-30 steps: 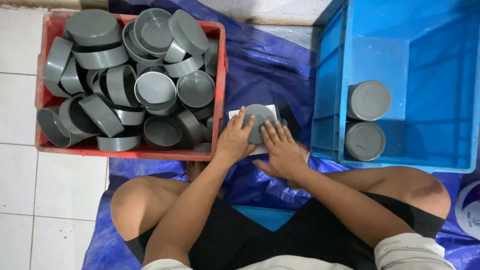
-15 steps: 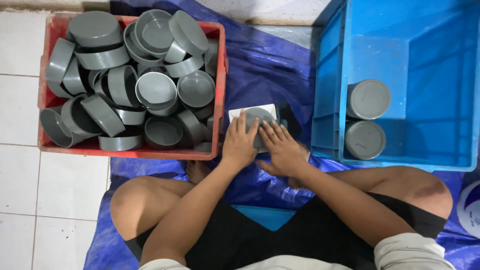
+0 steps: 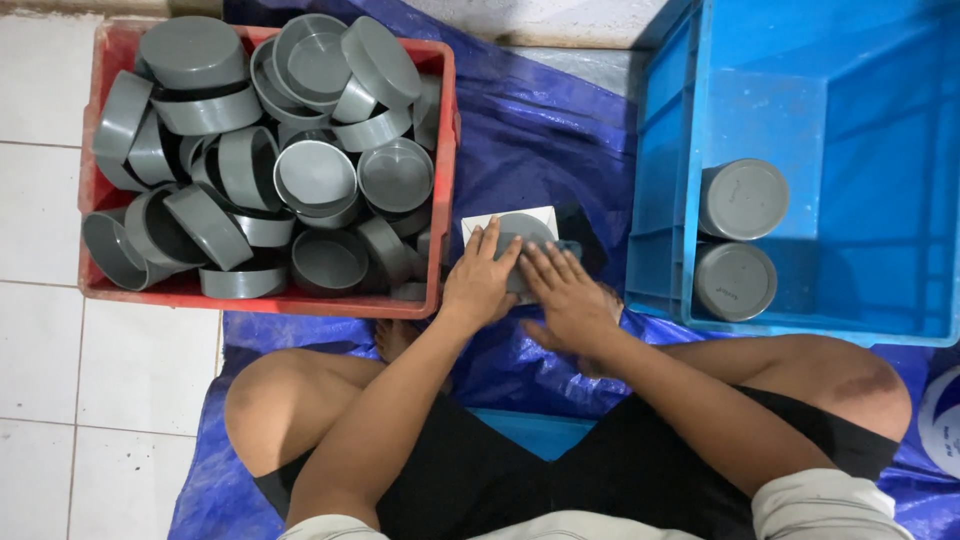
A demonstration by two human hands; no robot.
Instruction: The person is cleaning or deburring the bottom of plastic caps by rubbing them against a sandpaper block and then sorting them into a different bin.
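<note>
A grey round plastic cap (image 3: pixel 524 228) lies flat on a white sheet (image 3: pixel 478 224) on the blue tarp between the two crates. My left hand (image 3: pixel 479 280) presses on the cap's left side with fingers spread. My right hand (image 3: pixel 565 293) lies flat over its right side, fingers pointing away from me. Most of the cap is hidden under both hands. A small black object (image 3: pixel 578 228) sits just right of the cap.
A red crate (image 3: pixel 440 180) at the left holds several loose grey caps (image 3: pixel 316 178). A blue crate (image 3: pixel 655 200) at the right holds two stacks of grey caps (image 3: pixel 743 198) (image 3: pixel 735 281). Blue tarp (image 3: pixel 530 130) covers the white tiled floor (image 3: pixel 60 360). My crossed legs are in the foreground.
Both hands have slid slightly toward me over the cap and flattened on it. The crates and their contents have not moved.
</note>
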